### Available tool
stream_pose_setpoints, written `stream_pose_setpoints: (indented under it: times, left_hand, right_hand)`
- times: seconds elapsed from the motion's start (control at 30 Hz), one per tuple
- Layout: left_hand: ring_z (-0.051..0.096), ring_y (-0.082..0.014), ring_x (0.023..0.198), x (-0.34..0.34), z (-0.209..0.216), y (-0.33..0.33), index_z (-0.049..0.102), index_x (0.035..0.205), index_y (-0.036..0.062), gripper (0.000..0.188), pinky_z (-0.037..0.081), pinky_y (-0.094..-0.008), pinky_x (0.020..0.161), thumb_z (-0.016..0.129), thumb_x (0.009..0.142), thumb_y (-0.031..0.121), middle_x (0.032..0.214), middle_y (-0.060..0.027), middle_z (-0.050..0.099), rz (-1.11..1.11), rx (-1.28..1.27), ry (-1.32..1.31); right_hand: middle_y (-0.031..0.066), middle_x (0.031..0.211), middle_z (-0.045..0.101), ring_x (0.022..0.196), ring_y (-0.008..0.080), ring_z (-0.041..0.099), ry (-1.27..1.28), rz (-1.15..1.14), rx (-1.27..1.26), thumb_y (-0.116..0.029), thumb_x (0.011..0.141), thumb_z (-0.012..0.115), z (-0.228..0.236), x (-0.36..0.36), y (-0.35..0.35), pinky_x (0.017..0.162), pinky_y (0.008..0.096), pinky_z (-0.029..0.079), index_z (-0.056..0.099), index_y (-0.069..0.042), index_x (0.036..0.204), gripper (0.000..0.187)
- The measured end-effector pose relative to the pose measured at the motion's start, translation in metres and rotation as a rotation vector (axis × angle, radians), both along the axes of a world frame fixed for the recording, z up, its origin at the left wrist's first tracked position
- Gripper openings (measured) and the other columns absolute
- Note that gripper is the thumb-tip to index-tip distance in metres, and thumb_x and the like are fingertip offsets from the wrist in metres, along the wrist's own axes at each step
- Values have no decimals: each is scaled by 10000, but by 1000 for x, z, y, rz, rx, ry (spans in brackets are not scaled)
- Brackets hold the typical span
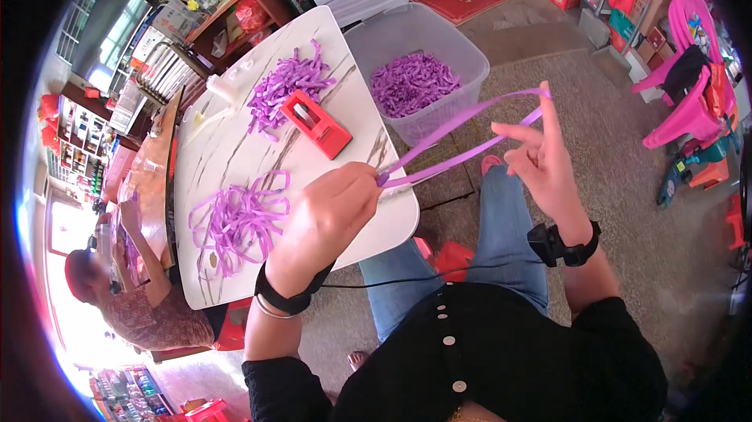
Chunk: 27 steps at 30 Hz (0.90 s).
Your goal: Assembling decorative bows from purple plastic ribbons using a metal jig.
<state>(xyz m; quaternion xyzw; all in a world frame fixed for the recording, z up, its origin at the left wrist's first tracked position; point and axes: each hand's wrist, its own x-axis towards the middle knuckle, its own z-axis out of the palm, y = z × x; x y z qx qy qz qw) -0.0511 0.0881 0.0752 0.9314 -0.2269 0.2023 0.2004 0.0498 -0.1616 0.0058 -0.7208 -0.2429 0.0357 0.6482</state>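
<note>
A loop of purple ribbon (448,162) is stretched between my two hands above the table's right edge. My left hand (338,201) is closed, pinching the gathered end of the loop. On the other side my right hand (539,154) has its index finger raised inside the loop, holding it taut; the other fingers are partly bent. Left of my left hand lies a loose pile of long purple ribbon loops (241,222). Farther back on the white marbled table (368,226) are a heap of folded purple ribbon pieces (286,89) and a red box-shaped dispenser (317,126).
A clear plastic bin (423,27) holding many purple ribbon pieces (415,84) stands beyond the table's right edge. Another person (149,297) sits at a wooden table on the left. Pink plastic chairs (685,85) are at the far right. A black cable (423,279) crosses my lap.
</note>
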Motion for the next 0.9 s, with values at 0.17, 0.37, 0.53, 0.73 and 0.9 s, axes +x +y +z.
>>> stream_pose_setpoints:
  times: [0.17, 0.37, 0.53, 0.73, 0.9]
  left_hand:
    - [537, -210, 634, 1, 11, -10, 512, 756, 14, 168, 461, -295, 569, 581, 602, 20, 826, -80, 531, -55, 250, -134]
    - [528, -156, 634, 3, 23, -21, 517, 746, 40, 182, 459, -267, 556, 576, 579, 84, 850, -65, 530, -72, 437, -212]
    - [518, -139, 630, 4, 23, -20, 509, 721, 50, 183, 452, -248, 546, 568, 556, 102, 831, -60, 525, -75, 515, -254]
    - [524, -168, 612, 5, 17, -15, 523, 756, 3, 184, 442, -278, 524, 601, 596, 48, 902, -114, 553, -150, 485, -194]
    - [516, -157, 608, 5, 18, -14, 528, 756, 7, 200, 442, -265, 527, 600, 576, 56, 885, -109, 548, -155, 537, -219]
  right_hand:
    - [113, 1207, 465, 860, 89, 482, 166, 276, 346, -379, 769, 619, -4, -2, 19, 697, 194, 412, -46, -86, 1364, 940]
    - [80, 1241, 419, 953, 110, 440, 189, 503, 394, -540, 750, 552, 10, -7, 53, 786, 216, 365, 161, -48, 1354, 872]
    - [-8, 926, 493, 784, 51, 441, 473, 578, 468, -404, 861, 454, 25, -16, 66, 666, 195, 361, 453, -26, 1189, 500]
    - [-62, 705, 484, 619, 10, 427, 699, 475, 476, -230, 889, 464, 25, -20, 75, 550, 160, 346, 567, -28, 1055, 281]
    - [-64, 665, 476, 595, 0, 428, 717, 433, 451, -189, 872, 501, 25, -22, 77, 500, 142, 337, 577, -35, 1055, 251]
